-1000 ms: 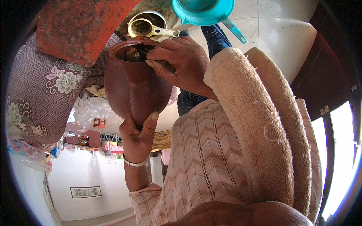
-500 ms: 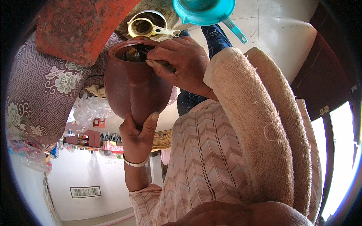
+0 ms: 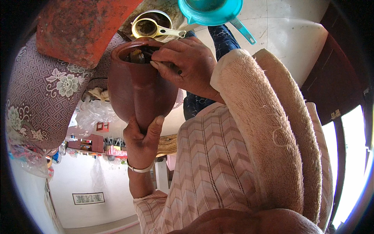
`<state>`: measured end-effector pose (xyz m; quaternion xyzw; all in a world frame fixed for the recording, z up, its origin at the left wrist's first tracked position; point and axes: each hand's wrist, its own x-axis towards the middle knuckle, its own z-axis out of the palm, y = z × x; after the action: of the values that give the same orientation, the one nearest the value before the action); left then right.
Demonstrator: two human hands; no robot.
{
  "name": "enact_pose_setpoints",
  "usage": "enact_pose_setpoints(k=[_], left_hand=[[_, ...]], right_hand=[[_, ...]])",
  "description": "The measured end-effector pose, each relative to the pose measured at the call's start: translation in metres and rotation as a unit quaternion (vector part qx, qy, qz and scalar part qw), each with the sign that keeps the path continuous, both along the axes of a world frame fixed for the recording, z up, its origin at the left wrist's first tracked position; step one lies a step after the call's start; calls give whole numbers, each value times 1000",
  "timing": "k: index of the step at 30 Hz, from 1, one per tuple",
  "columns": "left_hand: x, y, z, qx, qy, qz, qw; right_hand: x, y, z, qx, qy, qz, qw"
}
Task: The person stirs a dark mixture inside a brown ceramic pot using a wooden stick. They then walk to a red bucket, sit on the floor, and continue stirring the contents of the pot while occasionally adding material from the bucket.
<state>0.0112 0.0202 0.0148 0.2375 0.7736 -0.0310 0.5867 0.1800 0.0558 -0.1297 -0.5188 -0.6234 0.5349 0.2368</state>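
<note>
A brown clay pot [image 3: 124, 89] is tilted, its round mouth at the upper end. From below, my left hand [image 3: 142, 136] is closed round the pot's handle, thumb pressed on the side. My right hand [image 3: 187, 64] is at the right of the rim, pinching dark chopsticks [image 3: 179, 72]; one end shows below the fingers, and the other reaches into the mouth. Inside the pot, dark contents [image 3: 137, 57] with a yellowish-brown piece can be seen. My fingers hide much of the chopsticks, so their number is unclear.
Beyond the rim, a pale yellow strainer [image 3: 146, 28] rests over a metal bowl [image 3: 165, 19]. A turquoise handled colander [image 3: 206, 13] is at the top. A worn red surface [image 3: 78, 35] and patterned cloth [image 3: 43, 85] lie left. Plastic bags [image 3: 95, 113] are beside the pot.
Almost nothing differs. Both hands keep their hold, and the pot stays in place.
</note>
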Motion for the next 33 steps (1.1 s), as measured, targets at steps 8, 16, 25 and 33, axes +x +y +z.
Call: enact_pose_setpoints(k=[8, 16, 25, 33], left_hand=[[1, -1, -1, 11, 2, -3, 1000], [0, 3, -3, -3, 3, -15, 1000], [0, 1, -5, 7, 1, -14, 1000], [2, 0, -5, 17, -2, -4, 1000]], right_hand=[[0, -1, -1, 0, -2, -3, 1000], [3, 3, 1, -5, -9, -8, 1000], [3, 2, -2, 0, -9, -5, 1000], [2, 1, -3, 9, -2, -16, 1000]])
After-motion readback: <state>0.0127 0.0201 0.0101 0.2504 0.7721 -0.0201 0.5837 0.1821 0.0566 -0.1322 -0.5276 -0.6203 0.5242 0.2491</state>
